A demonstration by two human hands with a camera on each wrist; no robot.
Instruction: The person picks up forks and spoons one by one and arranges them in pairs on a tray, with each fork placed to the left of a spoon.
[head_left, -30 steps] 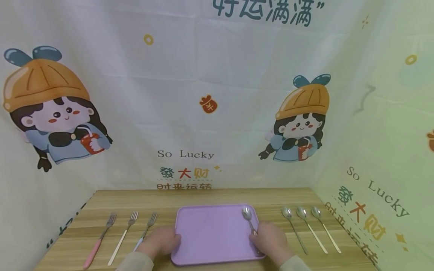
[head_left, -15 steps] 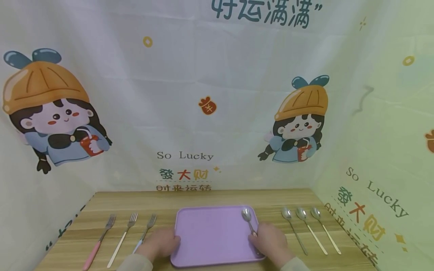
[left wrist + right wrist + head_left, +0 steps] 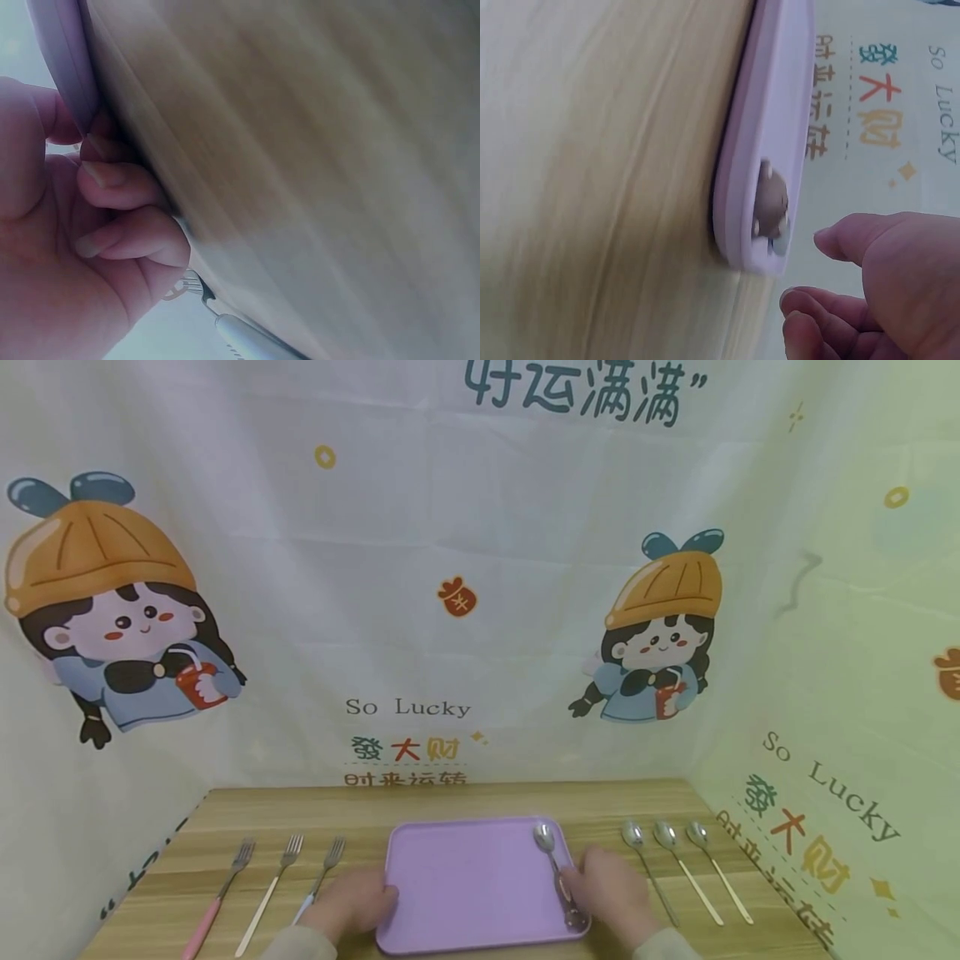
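Note:
A purple tray [image 3: 472, 893] lies on the wooden table. My left hand [image 3: 356, 897] pinches its left rim; in the left wrist view the thumb is on one side of the rim, with curled fingers [image 3: 120, 184] on the other. On the tray's right side lies a spoon [image 3: 545, 838], bowl toward the back, with a brown animal-shaped handle end [image 3: 771, 201]. My right hand [image 3: 611, 893] is just off the tray's right edge. The right wrist view has it apart from the rim, thumb and fingers spread loosely and holding nothing.
Three forks lie left of the tray: a pink-handled fork [image 3: 217, 893], a white-handled fork [image 3: 270, 889] and a blue-handled fork [image 3: 330, 860] partly behind my left hand. Three spoons lie to the right, among them a white-handled spoon [image 3: 690, 877]. A printed cloth [image 3: 525, 735] encloses the table.
My right hand has let go of the tray and spoon handle and shifted a little right, uncovering the brown handle end. My left hand keeps its hold.

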